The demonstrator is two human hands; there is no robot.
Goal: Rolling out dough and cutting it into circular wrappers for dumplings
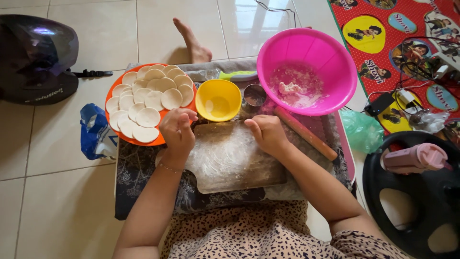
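Over floured board (230, 163), perhaps empty hands (178, 128).

An orange plate (111, 96) carries pale cream dough rounds (148, 117). Beside it sit a yellow bowl (219, 100) and a bright pink basin (306, 48). The board (239, 168) is brown under clear wrap. A red mat (407, 29) bears yellow and blue ovals. The lap fabric (249, 235) is beige with black spots.

Board (235, 163): wood, flat on the low table, w/ clear plastic wrap over it, looks floury. Left hand (177, 128) curled at its top-left corner, right by the orange plate (143, 140). Plate holds lots of thin white dough rounds (147, 117), overlapping. Right hand (268, 133) curled on board's top edge, just beside the rolling pin (306, 134), which lies slanted.
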